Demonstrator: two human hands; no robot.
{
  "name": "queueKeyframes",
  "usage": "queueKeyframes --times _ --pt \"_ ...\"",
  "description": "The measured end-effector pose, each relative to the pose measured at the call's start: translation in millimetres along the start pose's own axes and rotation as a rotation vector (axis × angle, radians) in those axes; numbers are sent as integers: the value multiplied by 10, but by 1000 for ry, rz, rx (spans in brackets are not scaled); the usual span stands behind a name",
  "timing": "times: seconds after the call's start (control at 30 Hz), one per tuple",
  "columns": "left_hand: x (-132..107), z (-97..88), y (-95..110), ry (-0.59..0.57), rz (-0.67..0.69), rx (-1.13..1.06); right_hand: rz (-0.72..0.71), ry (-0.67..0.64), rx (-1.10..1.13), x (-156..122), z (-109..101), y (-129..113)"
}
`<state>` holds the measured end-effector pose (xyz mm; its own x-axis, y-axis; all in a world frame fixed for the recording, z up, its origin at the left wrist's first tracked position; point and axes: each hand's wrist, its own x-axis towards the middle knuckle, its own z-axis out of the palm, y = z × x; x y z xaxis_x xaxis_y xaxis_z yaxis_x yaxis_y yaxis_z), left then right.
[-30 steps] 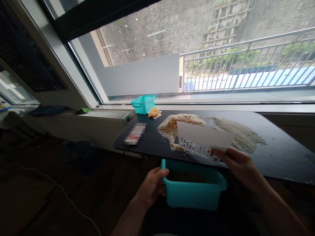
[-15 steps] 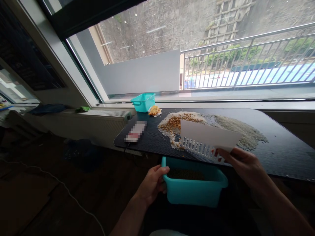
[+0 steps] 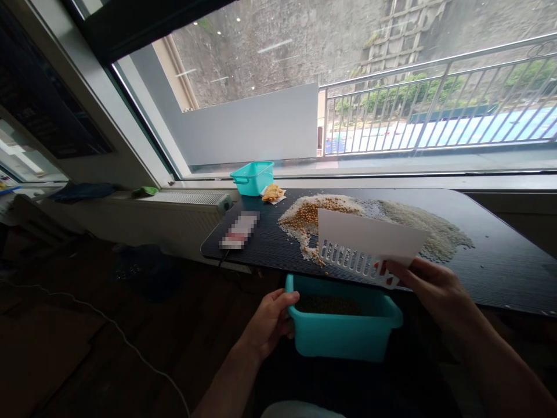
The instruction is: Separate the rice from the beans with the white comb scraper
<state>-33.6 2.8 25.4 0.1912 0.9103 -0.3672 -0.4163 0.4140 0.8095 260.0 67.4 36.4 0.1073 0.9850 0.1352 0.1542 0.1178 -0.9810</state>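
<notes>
Left grip (image 3: 270,320): rounded turquoise tub (image 3: 342,335). Right grip (image 3: 435,285): slotted white sheet (image 3: 368,235).

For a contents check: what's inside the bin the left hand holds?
Dark, grainy-looking material lies in the teal bin. Its near wall hides whatever lies lower, so depth cannot be told.

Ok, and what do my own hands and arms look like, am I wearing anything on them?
Your left hand and right hand are ungloved. No sleeve or watch shows on the visible forearms; I can't make out any rings.
</notes>
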Motion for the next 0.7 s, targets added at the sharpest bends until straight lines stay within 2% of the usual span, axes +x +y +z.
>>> queueKeyframes --times 0.13,0.3,0.5,0.7 --pt "-4 -1 4 2 -7 3 3 33 18 -31 28 -100" --pt "-14 13 22 10 -11 6 7 -73 25 11 -2 -86" --pt "-15 17 30 10 -8 9 24 -39 27 -13 -3 -43" --pt "-1 -3 9 6 -9 3 86 -36 26 -28 -46 -112"
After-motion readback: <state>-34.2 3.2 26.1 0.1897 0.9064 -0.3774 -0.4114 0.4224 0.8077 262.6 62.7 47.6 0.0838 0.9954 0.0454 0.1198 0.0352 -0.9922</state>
